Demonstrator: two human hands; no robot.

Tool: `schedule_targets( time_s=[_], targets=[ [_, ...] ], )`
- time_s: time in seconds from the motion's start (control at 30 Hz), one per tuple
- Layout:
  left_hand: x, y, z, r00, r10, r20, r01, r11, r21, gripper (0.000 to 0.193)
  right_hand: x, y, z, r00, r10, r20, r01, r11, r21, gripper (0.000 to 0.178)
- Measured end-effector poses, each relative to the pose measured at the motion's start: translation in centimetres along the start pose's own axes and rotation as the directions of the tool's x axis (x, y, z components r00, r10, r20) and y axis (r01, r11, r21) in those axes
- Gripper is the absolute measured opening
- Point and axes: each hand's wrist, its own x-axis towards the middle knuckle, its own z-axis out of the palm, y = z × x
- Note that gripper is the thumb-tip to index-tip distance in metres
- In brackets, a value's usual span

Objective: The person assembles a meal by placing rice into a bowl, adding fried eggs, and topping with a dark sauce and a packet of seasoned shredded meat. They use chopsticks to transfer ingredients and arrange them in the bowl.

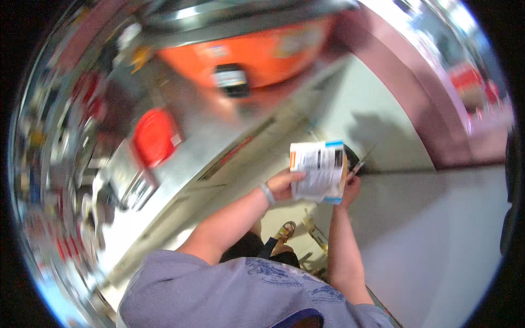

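Note:
My left hand grips the left edge of a flat white packet printed with dark text, an orange patch and blue corners. Its thumb lies on the printed face, and a pale band circles the wrist. Just right of the packet, my right hand is closed on a slender, pointed thing, too small and blurred to name. A dark rounded shape shows behind the packet's right edge. Part of the right hand's fingers is hidden by the packet.
A metal counter runs along the left, bearing a round red lid-like object. At the back stands a large orange tub-shaped thing with a dark rim. A pale wall or panel is close on my right.

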Motion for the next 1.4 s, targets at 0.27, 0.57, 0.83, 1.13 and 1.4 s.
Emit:
schedule_targets(
  time_s=[0.27, 0.57, 0.83, 1.13, 1.4],
  targets=[
    [-33.1, -2.2, 2.6, 0.71, 0.56, -0.427, -0.636, 0.77, -0.047, 0.063, -11.0, -19.4, 6.8, 0.353, -0.665, 0.659, 0.766, 0.61, 0.205, 0.027],
    [-55.2, -6.2, 2.0, 0.093, 0.763, -0.64, -0.973, 0.205, 0.103, 0.052, -18.1, -30.1, 12.8, 0.144, -0.841, 0.521, 0.972, 0.219, 0.085, 0.03],
    [-61.8, 4.5, 1.1, -0.122, 0.806, -0.579, -0.938, 0.096, 0.332, 0.048, -58.5, -30.5, 6.1, -0.62, -0.266, 0.738, -0.235, 0.961, 0.149, 0.103],
    [-71.1, 14.1, -2.4, 0.106, 0.854, 0.51, 0.686, -0.434, 0.584, 0.03, -65.1, -37.5, 10.9, -0.573, -0.441, 0.69, -0.604, 0.797, 0.007, 0.097],
    [-75.0, 15.3, -4.2, -0.133, 0.903, -0.409, 0.026, 0.415, 0.909, 0.057, -65.0, -37.6, 20.3, -0.465, -0.2, 0.862, -0.543, 0.834, -0.1, 0.052]
  ],
)
